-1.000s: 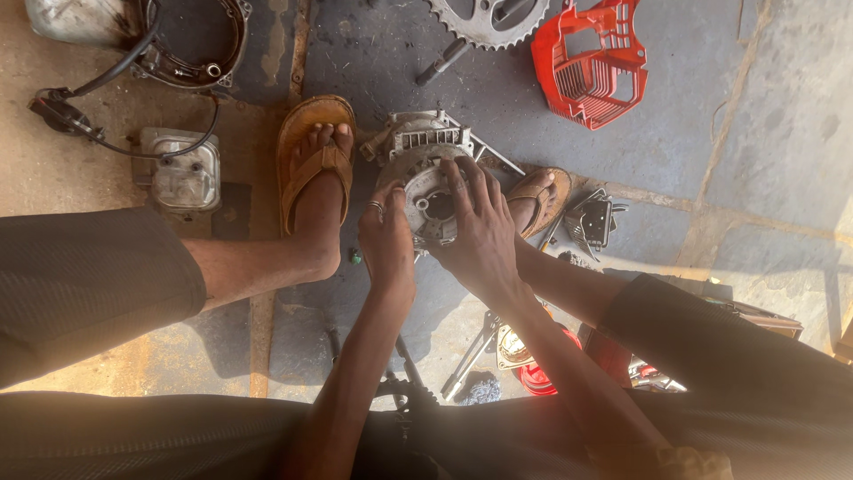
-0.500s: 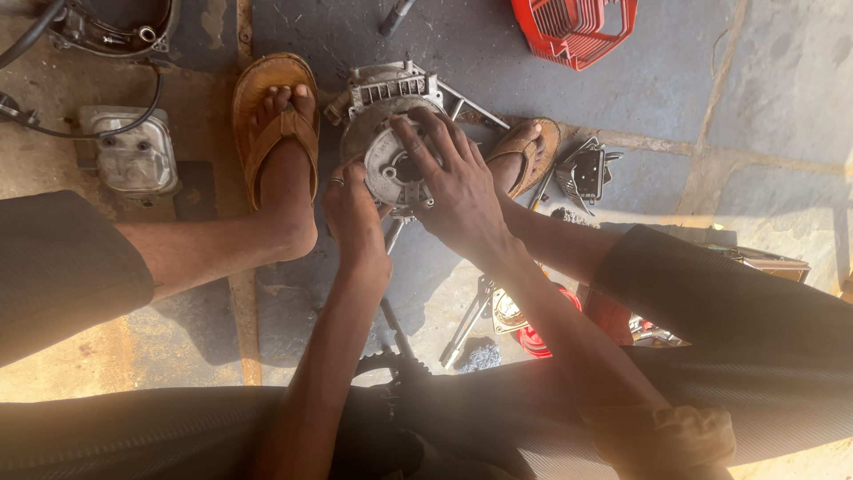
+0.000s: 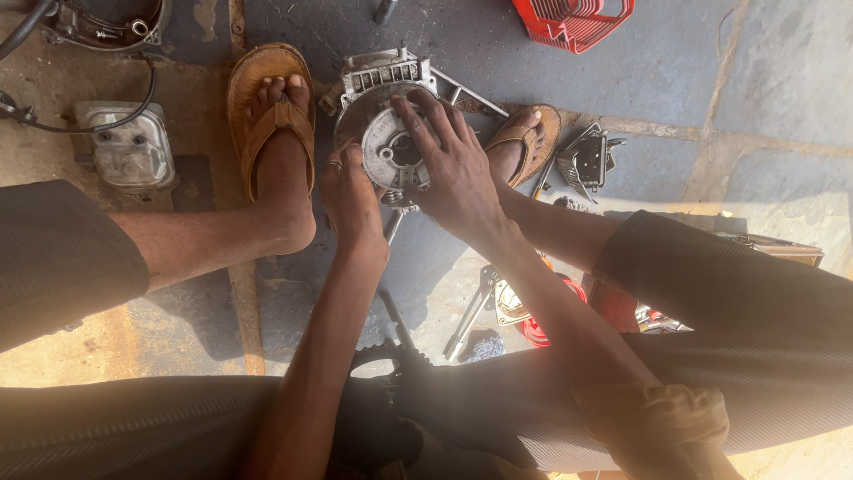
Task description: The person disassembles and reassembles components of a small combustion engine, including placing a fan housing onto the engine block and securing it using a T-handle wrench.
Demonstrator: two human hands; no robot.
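A small grey metal engine block (image 3: 378,76) with a round flywheel (image 3: 384,142) sits on the floor between my two sandalled feet. My left hand (image 3: 351,200), with a ring on one finger, grips the flywheel's left rim. My right hand (image 3: 449,164) lies over the flywheel's right side, fingers spread across its face and hub. The lower part of the engine is hidden under both hands.
A grey metal cover (image 3: 124,147) with a black cable lies at left. A red plastic housing (image 3: 573,20) is at the top right, a small black part (image 3: 588,160) right of my right foot. Tools and red parts (image 3: 511,307) lie under my right forearm.
The view has shifted, so the engine and feet sit higher and closer in frame. Both hands stay on the flywheel; my right fingers have spread further over its face.
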